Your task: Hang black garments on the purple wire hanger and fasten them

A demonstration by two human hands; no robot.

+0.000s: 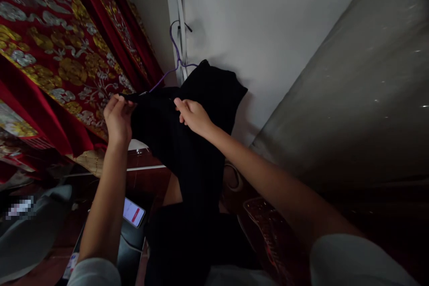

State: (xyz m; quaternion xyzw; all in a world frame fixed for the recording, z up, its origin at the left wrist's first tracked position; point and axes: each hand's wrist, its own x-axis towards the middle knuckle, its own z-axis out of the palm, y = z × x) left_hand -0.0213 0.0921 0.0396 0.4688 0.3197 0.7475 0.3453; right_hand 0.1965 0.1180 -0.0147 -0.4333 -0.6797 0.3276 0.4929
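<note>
A black garment (211,94) hangs partly on a purple wire hanger (175,44), whose hook is over a bar by the wall. My left hand (119,116) pinches the garment's edge at its left end, fingers closed. My right hand (192,115) is closed in a pinch on the cloth near the middle, thumb on top. The right part of the garment drapes over the hanger's right arm, while the hanger's left arm shows bare above the cloth between my hands. The lower folds are too dark to tell apart.
A red curtain (75,60) with gold and silver patterns hangs at left. Behind the hanger stands a white wall (268,18), with a grey sheet-like surface (362,98) at right. A lit phone (133,212) lies low on the left. A dark red patterned item (264,223) is at lower right.
</note>
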